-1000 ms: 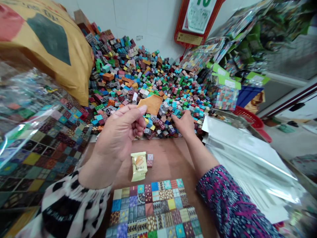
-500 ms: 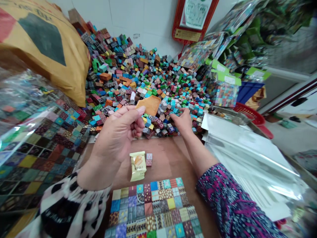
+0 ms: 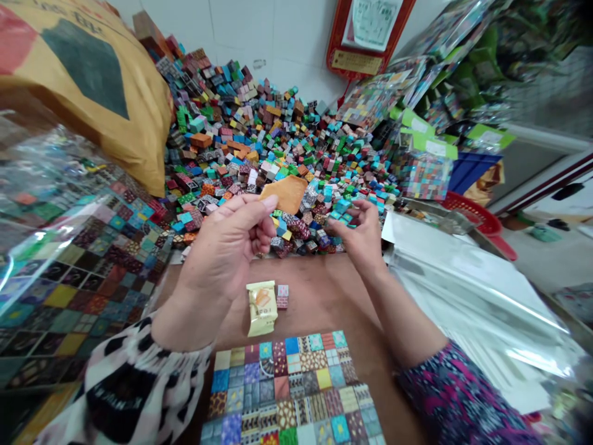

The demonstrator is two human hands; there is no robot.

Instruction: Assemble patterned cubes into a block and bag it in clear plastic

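My left hand (image 3: pixel 227 241) pinches a flat, golden-brown biscuit (image 3: pixel 288 194) with a broken-looking edge between thumb and fingers, held up before the heap. At the heap's front edge is my right hand (image 3: pixel 361 235), thumb and fingers apart. Turquoise cubes (image 3: pixel 343 209) show between those fingers, apparently part of the heap. Patterned little cubes (image 3: pixel 278 142) make up this large pile. Below the hands, on the brown table (image 3: pixel 319 284), lie a pale yellow biscuit packet (image 3: pixel 262 308) and a small pink-and-grey cube pair (image 3: pixel 282 296). Nearest me sits a flat grid of patterned cubes (image 3: pixel 296 389).
Plastic-wrapped cube sheets (image 3: pixel 78 278) stand at left below a big yellow sack (image 3: pixel 106 93). White sheets and clear plastic (image 3: pixel 463 290) lie at right. Behind are green-topped bagged cube packs (image 3: pixel 424 167), a red basket (image 3: pixel 477 213) and a red-framed wall plaque (image 3: pixel 365 43).
My right hand has drawn back to the right across the front of the heap, and its fingers have spread. The left hand keeps the biscuit in nearly the same place. The view shifts slightly.
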